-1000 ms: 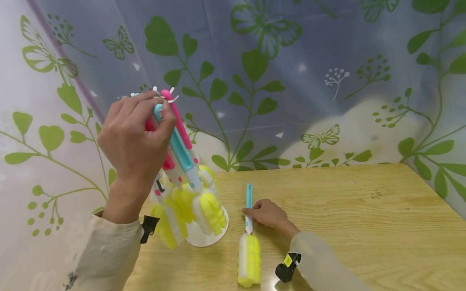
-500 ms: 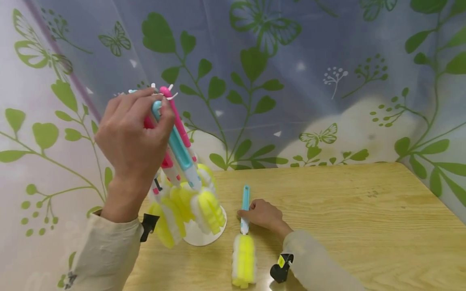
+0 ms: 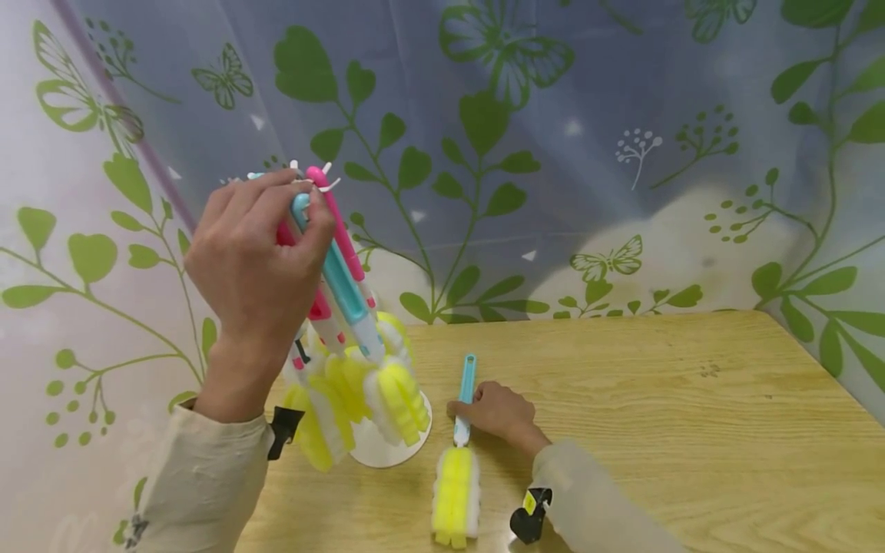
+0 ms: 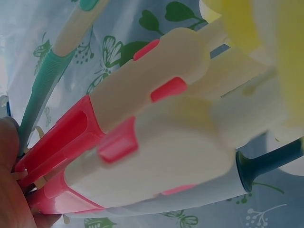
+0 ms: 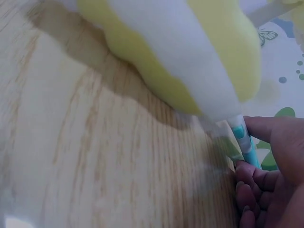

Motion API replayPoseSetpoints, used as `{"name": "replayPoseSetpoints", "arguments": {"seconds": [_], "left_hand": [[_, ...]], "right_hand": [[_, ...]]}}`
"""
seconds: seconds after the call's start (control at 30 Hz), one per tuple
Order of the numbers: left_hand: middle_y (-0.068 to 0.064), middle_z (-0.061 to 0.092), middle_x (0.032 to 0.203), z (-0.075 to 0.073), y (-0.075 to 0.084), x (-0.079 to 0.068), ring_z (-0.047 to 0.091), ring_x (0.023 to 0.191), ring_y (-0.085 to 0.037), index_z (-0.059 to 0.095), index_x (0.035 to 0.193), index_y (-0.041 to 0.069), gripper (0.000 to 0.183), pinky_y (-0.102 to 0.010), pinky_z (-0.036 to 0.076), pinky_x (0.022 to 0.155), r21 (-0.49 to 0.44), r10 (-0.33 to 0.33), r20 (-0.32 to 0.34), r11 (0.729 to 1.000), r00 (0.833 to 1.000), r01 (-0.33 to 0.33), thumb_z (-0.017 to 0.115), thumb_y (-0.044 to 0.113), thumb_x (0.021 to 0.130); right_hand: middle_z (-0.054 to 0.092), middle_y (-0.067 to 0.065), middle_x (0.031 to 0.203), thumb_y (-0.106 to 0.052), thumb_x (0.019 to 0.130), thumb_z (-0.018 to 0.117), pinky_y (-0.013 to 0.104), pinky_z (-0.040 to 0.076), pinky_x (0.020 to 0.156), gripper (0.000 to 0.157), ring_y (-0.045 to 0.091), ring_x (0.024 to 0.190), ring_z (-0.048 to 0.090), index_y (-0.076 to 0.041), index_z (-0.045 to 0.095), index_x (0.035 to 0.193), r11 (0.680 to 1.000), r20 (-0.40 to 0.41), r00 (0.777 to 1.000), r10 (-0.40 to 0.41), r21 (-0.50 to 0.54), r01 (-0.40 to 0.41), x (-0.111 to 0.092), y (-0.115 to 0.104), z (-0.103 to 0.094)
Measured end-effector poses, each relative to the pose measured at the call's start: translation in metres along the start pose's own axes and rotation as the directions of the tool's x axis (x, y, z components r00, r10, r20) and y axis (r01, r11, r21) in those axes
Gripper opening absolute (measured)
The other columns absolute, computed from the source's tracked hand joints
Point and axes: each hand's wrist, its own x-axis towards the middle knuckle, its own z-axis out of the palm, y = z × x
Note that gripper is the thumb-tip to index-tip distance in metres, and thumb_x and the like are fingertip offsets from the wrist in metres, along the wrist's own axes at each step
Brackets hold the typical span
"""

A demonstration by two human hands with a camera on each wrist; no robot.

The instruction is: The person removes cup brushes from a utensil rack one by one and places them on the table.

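Observation:
My left hand grips the top of a white stand, fingers curled over its hooks among the hanging handles. Several sponge bottle brushes with yellow-and-white heads hang there, their handles blue or pink. On the table, right of the stand's round base, lies another sponge bottle brush, its blue handle pointing away from me. My right hand pinches this handle between thumb and fingers. In the right wrist view, its sponge head fills the top, close over the wood.
The wooden table stretches to the right. Behind it hangs a curtain printed with green leaves and butterflies. A black wrist camera is strapped to the right sleeve, another to the left.
My right hand has shifted slightly left with the brush on the table. Its sponge head has turned, a broad yellow band now facing up. The left hand keeps its hold on the stand.

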Motion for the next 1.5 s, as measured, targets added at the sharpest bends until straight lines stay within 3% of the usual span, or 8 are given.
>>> {"name": "replayPoseSetpoints", "arguments": {"seconds": [0.43, 0.73, 1.07, 1.37, 1.5], "left_hand": [[-0.002, 0.072, 0.098, 0.002, -0.001, 0.001, 0.065, 0.093, -0.024, 0.076, 0.085, 0.004, 0.035, -0.046, 0.050, 0.060, -0.008, -0.004, 0.003, 1.000, 1.000, 0.004, 0.049, 0.026, 0.087], [-0.004, 0.073, 0.091, 0.005, -0.004, 0.004, 0.067, 0.083, -0.026, 0.077, 0.082, 0.003, 0.031, -0.044, 0.050, 0.077, -0.100, 0.018, -0.016, 0.995, 1.000, -0.020, 0.054, 0.024, 0.082], [-0.005, 0.073, 0.090, 0.002, -0.009, 0.005, 0.066, 0.079, -0.028, 0.077, 0.082, 0.002, 0.036, -0.045, 0.052, 0.073, -0.114, 0.052, -0.004, 0.992, 0.999, -0.052, 0.051, 0.027, 0.086], [-0.003, 0.073, 0.086, 0.005, -0.015, 0.008, 0.067, 0.080, -0.031, 0.077, 0.079, 0.003, 0.036, -0.047, 0.047, 0.055, -0.181, 0.083, -0.023, 0.980, 0.996, -0.086, 0.052, 0.030, 0.081], [-0.004, 0.073, 0.085, 0.006, -0.014, 0.009, 0.067, 0.080, -0.030, 0.077, 0.080, 0.002, 0.037, -0.046, 0.051, 0.065, -0.197, 0.072, -0.023, 0.978, 0.997, -0.075, 0.052, 0.029, 0.081]], "right_hand": [[0.046, -0.002, 0.060, -0.060, 0.089, 0.048, 0.030, 0.028, 0.051, 0.048, 0.013, 0.051, 0.039, -0.015, 0.052, 0.075, 0.996, 0.005, 0.998, -0.057, 0.064, 0.056, -0.004, 0.005, -0.001], [0.049, 0.000, 0.064, -0.054, 0.094, 0.043, 0.029, 0.029, 0.051, 0.043, 0.014, 0.053, 0.041, -0.015, 0.053, 0.081, 0.989, 0.021, 0.995, -0.095, 0.118, 0.092, -0.008, 0.010, -0.004], [0.051, 0.000, 0.067, -0.053, 0.095, 0.043, 0.029, 0.032, 0.052, 0.041, 0.014, 0.054, 0.043, -0.015, 0.055, 0.086, 0.982, 0.016, 0.994, -0.109, 0.158, 0.105, -0.008, 0.014, -0.001], [0.053, 0.002, 0.069, -0.053, 0.095, 0.043, 0.029, 0.035, 0.051, 0.044, 0.014, 0.055, 0.044, -0.011, 0.057, 0.088, 0.964, 0.049, 0.993, -0.108, 0.248, 0.093, -0.010, 0.016, -0.004], [0.052, 0.002, 0.070, -0.052, 0.096, 0.043, 0.029, 0.034, 0.051, 0.044, 0.015, 0.055, 0.042, -0.011, 0.057, 0.088, 0.963, 0.046, 0.993, -0.112, 0.251, 0.097, -0.008, 0.017, -0.004]]}}
